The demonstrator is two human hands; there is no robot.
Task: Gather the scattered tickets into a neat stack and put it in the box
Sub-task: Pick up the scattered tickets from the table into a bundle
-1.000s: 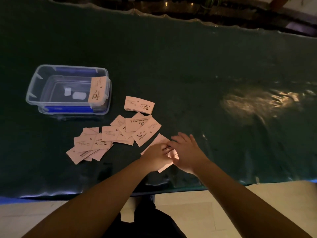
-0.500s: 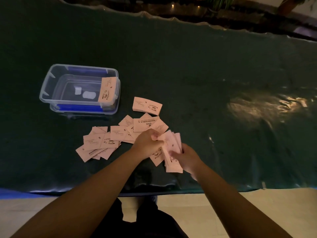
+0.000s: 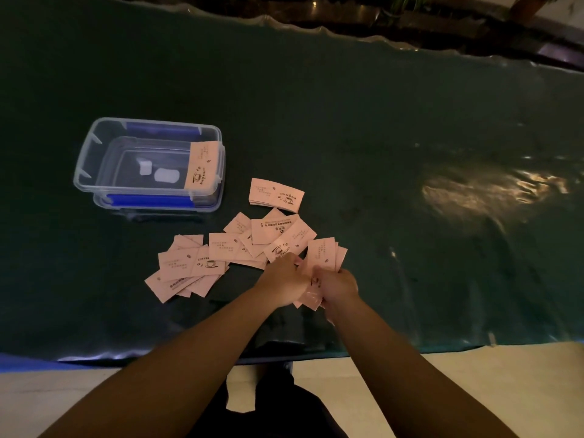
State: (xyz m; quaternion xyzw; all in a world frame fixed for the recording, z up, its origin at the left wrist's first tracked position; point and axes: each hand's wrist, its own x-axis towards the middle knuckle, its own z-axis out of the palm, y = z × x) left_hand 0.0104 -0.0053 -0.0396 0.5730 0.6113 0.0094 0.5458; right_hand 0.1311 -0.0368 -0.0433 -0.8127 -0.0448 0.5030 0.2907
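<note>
Left hand [image 3: 284,281] and right hand [image 3: 338,284]: both closed on a fanned bunch of pale pink paper tickets [image 3: 322,254]. Loose tickets [image 3: 202,263]: scattered on dark green table [image 3: 347,137]. Clear plastic box [image 3: 91,153]: far left, one ticket leaning inside.

- Pink tickets [image 3: 218,260] printed with a coffee cup and the word COFFEE are hinting at a café or lounge, though the kind of place is staying uncertain.
- A long table [image 3: 347,128] under dark green glossy covering is catching dim, warm light.
- Pale floor tiles [image 3: 474,374] are showing below.
</note>
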